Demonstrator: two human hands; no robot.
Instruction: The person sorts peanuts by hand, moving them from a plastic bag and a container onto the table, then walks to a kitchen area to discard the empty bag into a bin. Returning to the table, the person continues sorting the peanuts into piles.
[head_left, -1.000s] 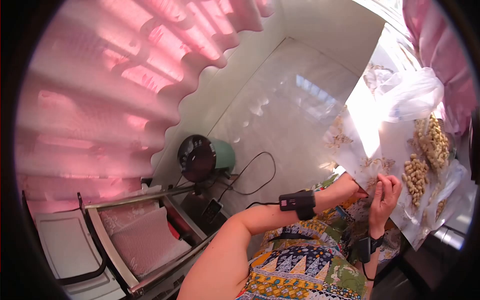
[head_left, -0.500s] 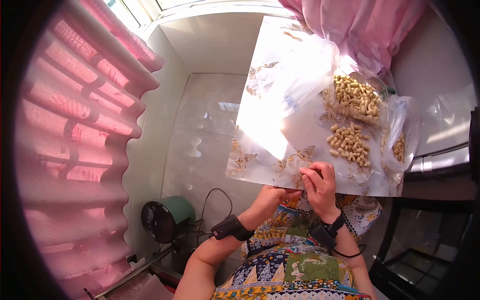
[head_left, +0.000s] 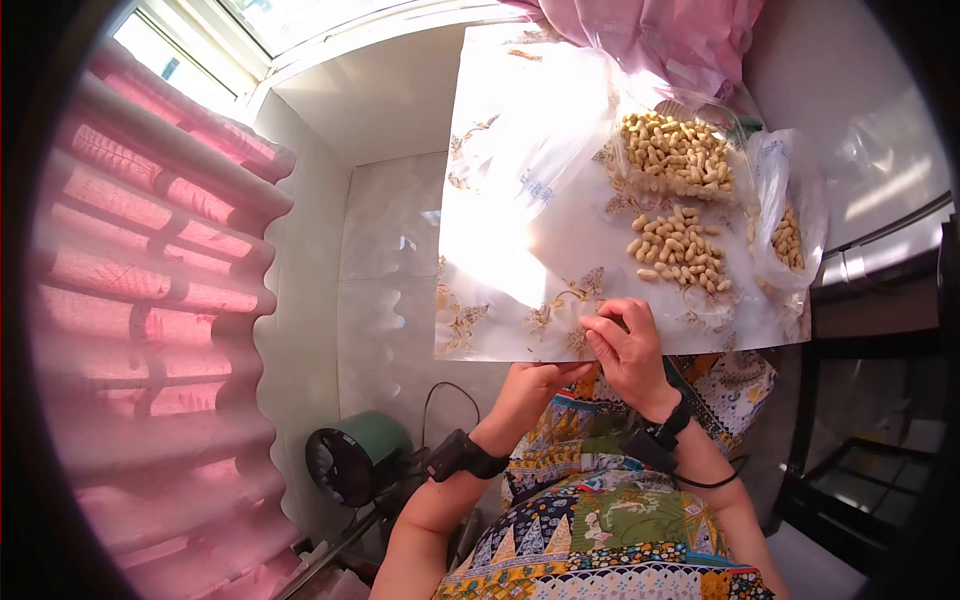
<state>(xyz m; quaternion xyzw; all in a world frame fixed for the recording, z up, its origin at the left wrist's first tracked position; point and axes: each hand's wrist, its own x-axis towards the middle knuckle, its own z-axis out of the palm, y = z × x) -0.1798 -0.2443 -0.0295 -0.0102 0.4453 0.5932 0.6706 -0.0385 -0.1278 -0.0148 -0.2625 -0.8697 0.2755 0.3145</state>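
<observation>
At the front edge of the table (head_left: 480, 345), my left hand (head_left: 532, 392) is closed, thumb pressed to the fingers; whatever it holds is hidden. My right hand (head_left: 630, 345) is bent over the same edge with thumb and forefinger pinched, and I cannot make out anything between them. Just beyond it lies a loose heap of unshelled peanuts (head_left: 680, 250). Behind the heap is a clear plastic container (head_left: 742, 170) full of more peanuts (head_left: 665, 150). A translucent plastic bag (head_left: 772, 170) with peanuts inside stands to the right.
Another thin plastic bag (head_left: 570, 130) lies in bright sunlight on the table's far side. Pink curtains (head_left: 170, 330) hang at the left and at the back. A green and black round appliance (head_left: 365, 455) with a cable is on the left, and a black-framed rack (head_left: 870, 460) on the right.
The view has shifted, so the table and peanuts appear farther left and higher. Both hands keep nearly the same pose at the table edge. The peanut heap looks unchanged.
</observation>
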